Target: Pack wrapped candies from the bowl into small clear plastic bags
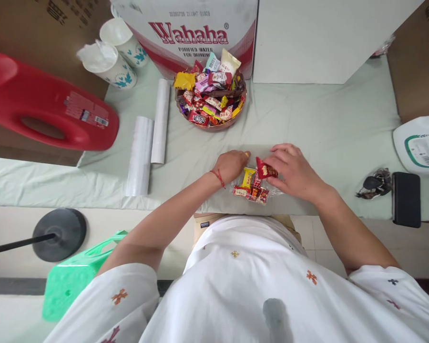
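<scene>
Several wrapped candies, among them a yellow-wrapped candy [248, 177], lie grouped in a clear plastic bag [276, 191] near the table's front edge. My left hand [232, 166] is closed at the bag's far left side, its fingertips pinching the plastic; they are partly hidden. Between the thumb and fingers of my right hand [289, 170] is a red-wrapped candy [264, 168], held just over the right part of the group. Beyond both hands, a round bowl [214, 126] is heaped with assorted wrapped candies.
Two white rolls, a longer one [160, 121] and a thicker one [139, 156], lie left of the bowl. Paper cups [110, 71] and a red jug [89, 116] stand farther left. A Wahaha carton [200, 33] is behind the bowl. Keys [375, 183] and a phone [406, 199] lie right.
</scene>
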{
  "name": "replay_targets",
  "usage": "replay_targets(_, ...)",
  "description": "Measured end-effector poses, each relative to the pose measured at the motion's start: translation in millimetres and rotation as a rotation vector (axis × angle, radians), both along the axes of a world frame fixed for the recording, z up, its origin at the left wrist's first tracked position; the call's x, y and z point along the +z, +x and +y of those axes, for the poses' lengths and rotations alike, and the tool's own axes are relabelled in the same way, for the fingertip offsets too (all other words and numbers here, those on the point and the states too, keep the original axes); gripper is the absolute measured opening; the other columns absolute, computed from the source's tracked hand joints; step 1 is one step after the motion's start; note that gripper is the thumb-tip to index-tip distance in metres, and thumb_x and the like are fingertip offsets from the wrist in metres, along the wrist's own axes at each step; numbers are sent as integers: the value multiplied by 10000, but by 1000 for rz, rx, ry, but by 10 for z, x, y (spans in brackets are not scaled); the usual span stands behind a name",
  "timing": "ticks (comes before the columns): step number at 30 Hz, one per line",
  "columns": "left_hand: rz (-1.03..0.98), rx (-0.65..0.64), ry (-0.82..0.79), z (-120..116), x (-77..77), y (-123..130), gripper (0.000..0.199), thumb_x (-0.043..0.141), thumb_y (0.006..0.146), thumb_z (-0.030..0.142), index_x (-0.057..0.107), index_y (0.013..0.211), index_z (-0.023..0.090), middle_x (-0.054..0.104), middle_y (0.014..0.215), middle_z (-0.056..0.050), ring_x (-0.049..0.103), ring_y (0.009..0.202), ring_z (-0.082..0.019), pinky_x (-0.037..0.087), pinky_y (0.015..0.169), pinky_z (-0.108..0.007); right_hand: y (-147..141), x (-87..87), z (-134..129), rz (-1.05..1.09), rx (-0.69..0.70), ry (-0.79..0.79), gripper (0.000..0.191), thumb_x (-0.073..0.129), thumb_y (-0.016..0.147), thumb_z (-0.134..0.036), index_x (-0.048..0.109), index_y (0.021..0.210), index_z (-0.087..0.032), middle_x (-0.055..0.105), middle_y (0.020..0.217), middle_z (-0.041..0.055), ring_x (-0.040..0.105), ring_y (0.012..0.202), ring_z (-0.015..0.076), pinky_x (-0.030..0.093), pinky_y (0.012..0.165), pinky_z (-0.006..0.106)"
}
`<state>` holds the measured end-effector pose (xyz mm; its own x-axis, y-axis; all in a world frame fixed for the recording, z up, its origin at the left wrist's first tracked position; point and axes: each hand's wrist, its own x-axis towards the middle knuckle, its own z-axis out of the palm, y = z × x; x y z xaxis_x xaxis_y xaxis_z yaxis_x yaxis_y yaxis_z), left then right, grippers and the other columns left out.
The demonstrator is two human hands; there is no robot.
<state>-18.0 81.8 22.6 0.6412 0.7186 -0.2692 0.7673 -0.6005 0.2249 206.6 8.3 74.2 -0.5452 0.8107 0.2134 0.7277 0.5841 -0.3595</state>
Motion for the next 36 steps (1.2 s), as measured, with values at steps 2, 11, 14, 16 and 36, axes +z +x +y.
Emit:
replay_targets(2,1,8,-28,10,3,4,308,371,1074,304,645,1171,203,752,1044,-92,685,925,-247,379,669,-335,-83,-5,-11,-56,118,1,273,652,929,-293,706,1167,-172,676,1050,138,509,1244,352,407,1032,514)
replay_targets(11,-57,1,-27,41,-77,-29,189,481,1006,300,648,1050,223,755,932,-69,693,803,-242,292,590,-329,-320,-83,175,-322,501,11,276,485,1019,-120,696,1185,-186,682,1266,120,531,1058,252,334,809,378)
replay_targets(14,-53,14,-31,39,-64,-24,182,499,992,297,654,1056,226,756,917,-68,694,793,-245,309,598,-326,-354,-57,240,-380,548,2,285,488,1021,-124,685,1216,-188,697,1217,113,534,1077,256,310,783,374)
replay_targets(16,-57,20,-34,36,-55,-20,210,470,1005,300,656,1069,227,761,931,-71,697,805,-249,317,602,-326,-372,-61,267,-422,543,-17,266,476,1029,-135,695,1176,-177,695,1175,117,533,1067,260,306,781,373)
replay_targets(36,0,35,-39,32,-5,10,255,407,1033,306,635,1120,231,769,997,-78,716,851,-251,329,608,-320,-357,-117,334,-510,405,-128,240,525,977,-178,654,1171,-121,677,1131,156,596,1027,266,312,788,364)
